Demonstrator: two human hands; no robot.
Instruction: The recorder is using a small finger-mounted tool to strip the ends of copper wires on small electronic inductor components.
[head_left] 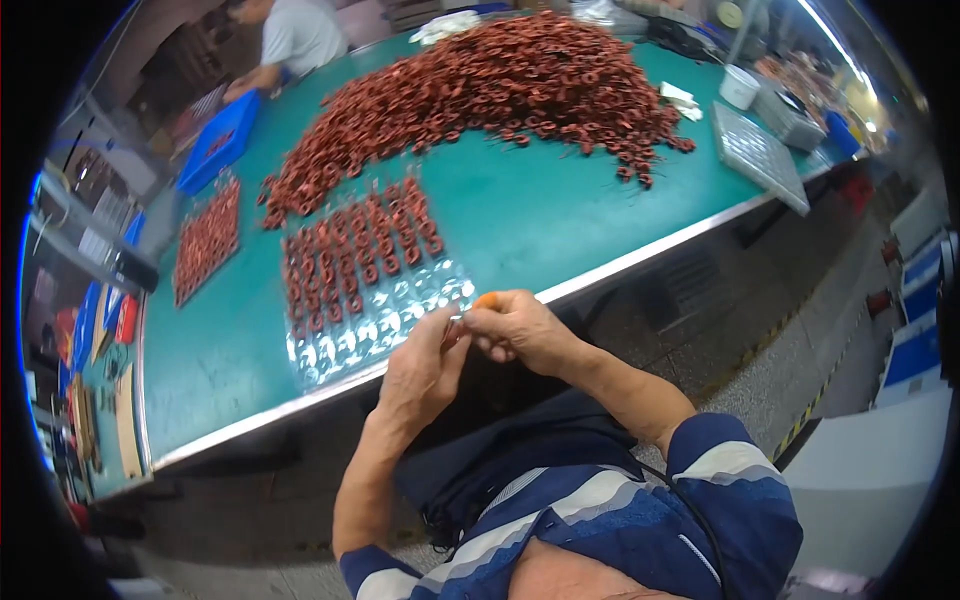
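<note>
My left hand point(426, 362) and my right hand point(528, 332) meet at the table's front edge, by the near right corner of a clear plastic tray point(400, 325). Both have their fingers closed in a pinch, almost touching. What they hold is too small and hidden to make out. Something orange point(486, 301) shows at the right hand's fingertips, perhaps a finger cover. Red-brown wire-wound rings point(365, 235) with thin leads fill the far rows of the tray; its near pockets hold none. A large heap of the same rings point(500, 90) lies beyond.
Another filled tray point(208, 240) lies to the left, near a blue bin point(222, 140). At the far right are a stack of clear trays point(758, 155), a white cup point(739, 87) and white cloth point(680, 100). A co-worker point(300, 38) sits at the far left.
</note>
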